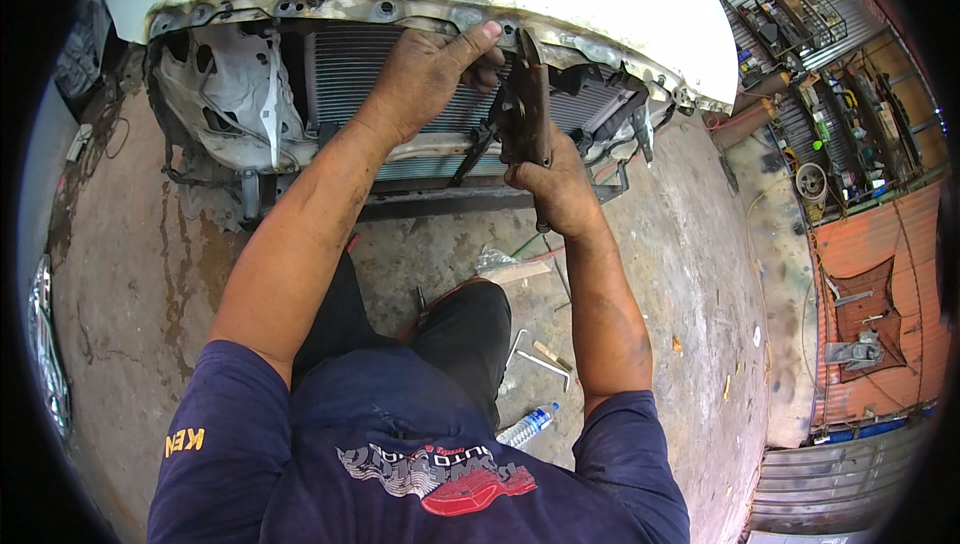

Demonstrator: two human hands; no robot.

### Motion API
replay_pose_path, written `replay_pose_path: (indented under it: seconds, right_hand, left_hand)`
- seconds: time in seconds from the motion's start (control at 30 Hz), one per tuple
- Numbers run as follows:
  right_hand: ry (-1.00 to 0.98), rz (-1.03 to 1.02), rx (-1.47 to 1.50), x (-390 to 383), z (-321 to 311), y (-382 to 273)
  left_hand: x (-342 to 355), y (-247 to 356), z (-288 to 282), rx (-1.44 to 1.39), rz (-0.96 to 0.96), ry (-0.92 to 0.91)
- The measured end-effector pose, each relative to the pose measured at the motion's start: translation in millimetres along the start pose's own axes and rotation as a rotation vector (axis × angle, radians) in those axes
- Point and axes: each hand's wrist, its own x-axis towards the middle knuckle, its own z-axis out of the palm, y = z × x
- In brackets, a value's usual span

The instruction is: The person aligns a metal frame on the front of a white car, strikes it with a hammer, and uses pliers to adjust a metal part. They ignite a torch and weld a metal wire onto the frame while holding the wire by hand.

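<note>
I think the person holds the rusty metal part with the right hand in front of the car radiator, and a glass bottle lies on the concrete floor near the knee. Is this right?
Not quite. The bottle on the concrete floor is clear plastic with a blue cap, not glass, as the head view shows. The rest holds: the right hand grips the rusty metal part in front of the radiator.

We see our left hand (425, 74) reaching up to the car's front frame (420, 14), thumb pressed near its upper edge, in front of the finned radiator (350, 69). Our right hand (560, 189) grips a rusty metal bracket (527, 99) held upright against it. On the concrete floor (680, 274) lie a plastic bottle (527, 426) and wrenches (545, 359).
</note>
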Motion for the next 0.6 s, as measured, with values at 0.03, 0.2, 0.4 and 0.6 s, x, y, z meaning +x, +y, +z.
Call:
replay_pose_path:
  seconds: [0.03,0.2,0.4,0.6]
  right_hand:
    - [0.018,-0.018,-0.025,0,0,2]
    - [0.026,0.01,-0.118,3,-4,1]
    - [0.025,0.014,-0.192,1,-9,-3]
    - [0.023,0.038,-0.257,-2,-8,-8]
  left_hand:
    - [0,1,0,-0.003,0.003,-0.004]
    - [-1,0,0,0.008,-0.007,0.008]
    - [-8,7,8,0.132,-0.053,-0.008]
    - [-27,-1,77,0.249,-0.129,0.094]
